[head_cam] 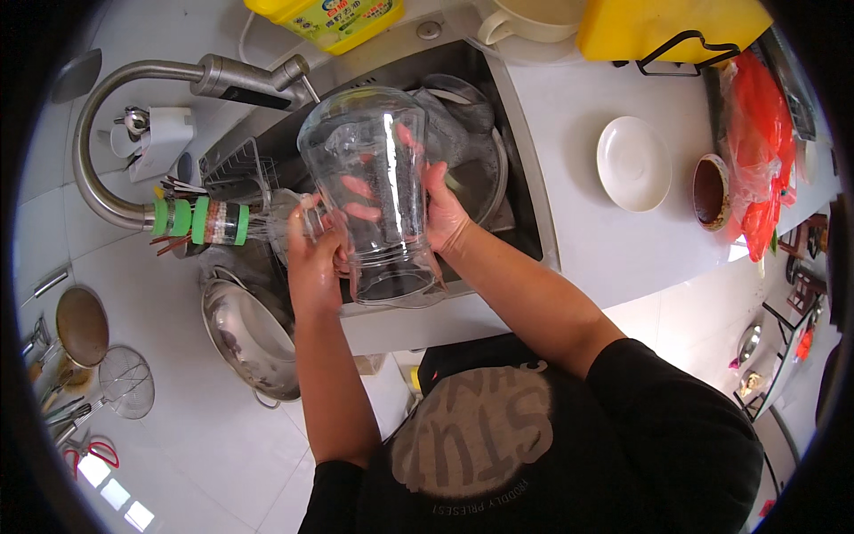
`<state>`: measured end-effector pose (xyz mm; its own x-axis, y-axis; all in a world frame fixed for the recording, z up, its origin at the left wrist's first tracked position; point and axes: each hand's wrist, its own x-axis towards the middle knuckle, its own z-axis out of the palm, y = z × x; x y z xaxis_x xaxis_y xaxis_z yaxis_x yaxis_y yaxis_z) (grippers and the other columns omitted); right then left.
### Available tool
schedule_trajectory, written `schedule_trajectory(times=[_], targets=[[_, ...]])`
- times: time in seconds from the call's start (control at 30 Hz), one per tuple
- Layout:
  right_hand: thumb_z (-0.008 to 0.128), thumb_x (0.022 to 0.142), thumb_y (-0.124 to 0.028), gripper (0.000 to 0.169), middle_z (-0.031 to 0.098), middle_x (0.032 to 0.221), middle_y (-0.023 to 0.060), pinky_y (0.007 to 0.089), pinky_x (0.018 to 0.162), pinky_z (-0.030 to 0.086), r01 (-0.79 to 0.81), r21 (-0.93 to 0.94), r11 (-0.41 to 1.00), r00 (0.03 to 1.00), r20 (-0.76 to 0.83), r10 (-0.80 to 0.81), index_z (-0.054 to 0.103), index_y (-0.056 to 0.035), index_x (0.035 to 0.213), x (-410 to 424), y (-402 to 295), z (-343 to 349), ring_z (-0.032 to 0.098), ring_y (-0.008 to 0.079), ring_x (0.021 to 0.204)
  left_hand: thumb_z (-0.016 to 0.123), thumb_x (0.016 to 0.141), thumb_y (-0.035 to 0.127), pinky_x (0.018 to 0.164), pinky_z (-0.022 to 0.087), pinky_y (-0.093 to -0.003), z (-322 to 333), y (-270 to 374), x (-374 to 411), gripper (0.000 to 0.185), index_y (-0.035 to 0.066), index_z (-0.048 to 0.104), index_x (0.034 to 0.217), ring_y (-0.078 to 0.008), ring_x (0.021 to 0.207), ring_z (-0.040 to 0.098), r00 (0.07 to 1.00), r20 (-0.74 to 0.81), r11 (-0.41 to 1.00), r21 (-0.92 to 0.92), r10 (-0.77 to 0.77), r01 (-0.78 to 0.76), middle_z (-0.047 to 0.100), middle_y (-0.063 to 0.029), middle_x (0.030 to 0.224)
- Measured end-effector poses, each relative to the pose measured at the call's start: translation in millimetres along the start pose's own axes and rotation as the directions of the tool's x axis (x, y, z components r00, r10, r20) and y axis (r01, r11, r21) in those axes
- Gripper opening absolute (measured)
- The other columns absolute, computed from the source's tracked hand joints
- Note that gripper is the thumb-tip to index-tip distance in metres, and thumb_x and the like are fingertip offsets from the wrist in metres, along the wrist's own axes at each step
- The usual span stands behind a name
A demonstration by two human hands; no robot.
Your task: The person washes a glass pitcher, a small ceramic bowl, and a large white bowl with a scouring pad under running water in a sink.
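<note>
A large clear glass pitcher (pixel 380 193) is held tilted over the sink (pixel 544 220), its rim towards me. My left hand (pixel 317 260) grips its handle. My right hand (pixel 444 210) cups its other side, the thumb outside and the fingers seen through the glass. Water sprays from the filter nozzle (pixel 220 221) of the curved steel faucet (pixel 83 147) beside my left hand, near the handle. Behind the pitcher, a metal basin (pixel 497 180) with a grey cloth (pixel 450 127) lies in the sink.
A wire rack (pixel 233 167) stands at the sink's left. A two-handled steel pan (pixel 250 340) rests at the lower left. On the counter to the right are a white plate (pixel 634 163), a brown-filled bowl (pixel 712 193) and a red plastic bag (pixel 760 153). A yellow jug (pixel 333 23) stands behind the sink.
</note>
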<state>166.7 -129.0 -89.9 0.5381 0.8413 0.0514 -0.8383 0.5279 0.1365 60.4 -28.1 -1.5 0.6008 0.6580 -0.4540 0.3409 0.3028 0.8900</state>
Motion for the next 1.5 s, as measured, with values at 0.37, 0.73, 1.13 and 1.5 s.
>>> schedule_trajectory(times=[0.37, 0.73, 1.13, 1.5], targets=[[0.065, 0.076, -0.042, 0.078, 0.036, 0.134, 0.0069, 0.0564, 0.093, 0.042, 0.149, -0.174, 0.973, 0.988, 0.003, -0.151, 0.018, -0.0349, 0.138, 11.9, -16.3, -15.5, 0.043, 0.0384, 0.119, 0.040, 0.090, 0.052, 0.096, 0.035, -0.0380, 33.0, -70.3, -88.9, 0.064, 0.005, 0.034, 0.133, -0.0239, 0.114, 0.044, 0.984, 0.164, 0.858, -0.514, 0.071, 0.024, 0.046, -0.0108, 0.125], [0.045, 0.095, -0.030, 0.055, 0.045, 0.127, 0.0089, 0.0351, 0.095, 0.040, -0.009, -0.676, 0.737, 0.896, -0.332, -0.294, 0.017, -0.0228, 0.142, 0.0, -16.6, -35.6, 0.046, 0.0198, 0.114, 0.041, 0.091, 0.006, 0.110, 0.024, -0.0420, 62.9, -46.4, -21.0, 0.029, 0.005, 0.046, 0.119, -0.0293, 0.133, 0.027, 0.990, 0.087, 0.662, -0.749, 0.111, -0.009, 0.027, -0.0152, 0.144], [0.070, 0.064, -0.003, 0.024, 0.056, 0.093, 0.0054, 0.0333, 0.075, 0.048, 0.271, -0.760, -0.591, 0.857, 0.470, -0.212, 0.064, -0.0089, 0.086, -2.6, -36.8, 43.1, 0.054, 0.0276, 0.087, 0.039, 0.082, 0.004, 0.110, 0.020, -0.0439, 47.3, -44.0, -26.8, 0.038, 0.008, 0.046, 0.120, -0.0350, 0.134, 0.023, 0.961, 0.136, 0.744, -0.662, 0.239, -0.091, 0.025, -0.0224, 0.143], [0.068, 0.062, -0.004, 0.017, 0.058, 0.092, 0.0052, 0.0346, 0.070, 0.048, 0.397, -0.620, -0.677, 0.804, 0.590, -0.069, 0.062, -0.0073, 0.079, 0.4, -26.2, 56.2, 0.054, 0.0274, 0.083, 0.042, 0.081, 0.004, 0.107, 0.024, -0.0442, 42.0, -37.1, -30.0, 0.037, 0.006, 0.046, 0.117, -0.0385, 0.129, 0.033, 0.987, 0.112, 0.802, -0.597, 0.114, -0.025, 0.040, -0.0245, 0.134]])
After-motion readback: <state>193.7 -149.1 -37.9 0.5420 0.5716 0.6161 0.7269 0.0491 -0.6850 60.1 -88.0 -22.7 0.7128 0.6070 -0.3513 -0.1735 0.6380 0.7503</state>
